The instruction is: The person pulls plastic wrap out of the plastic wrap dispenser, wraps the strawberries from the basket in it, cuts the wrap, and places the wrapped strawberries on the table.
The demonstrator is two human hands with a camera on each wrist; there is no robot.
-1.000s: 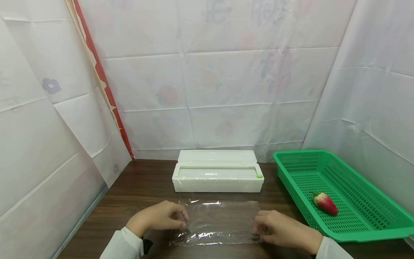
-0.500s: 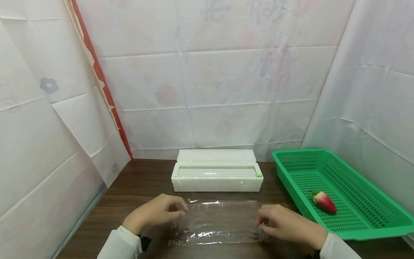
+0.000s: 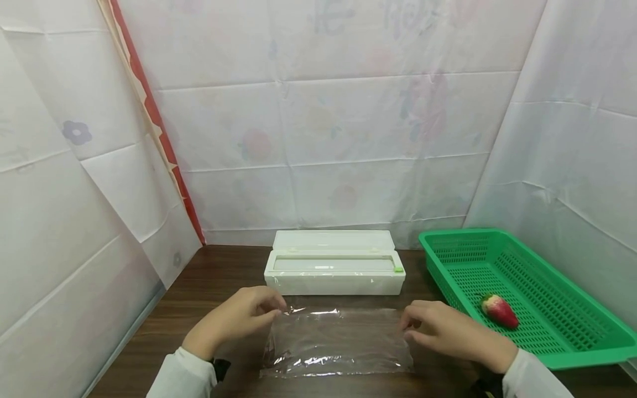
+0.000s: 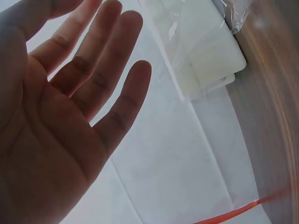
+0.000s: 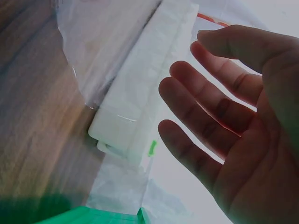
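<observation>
A sheet of clear plastic film (image 3: 338,340) lies on the dark wooden table in front of me, with creases along its near edge. My left hand (image 3: 236,320) is at its far left corner, the fingers loosely bent. In the left wrist view the left hand (image 4: 88,88) has its fingers spread with nothing between them. My right hand (image 3: 448,331) is beside the film's right edge. The right wrist view shows the right hand (image 5: 233,112) relaxed, holding nothing. Behind the film stands a white cling film dispenser box (image 3: 334,283) with its lid raised and a green slider (image 3: 398,270).
On the right sits a green perforated basket (image 3: 468,298) holding a red and cream strawberry-like fruit (image 3: 500,311). White patterned sheeting (image 3: 328,121) walls the back and both sides of the table (image 3: 169,326).
Both hands have moved outward and away from me, off the film's near part toward its far corners. The film's near right corner now reaches farther right.
</observation>
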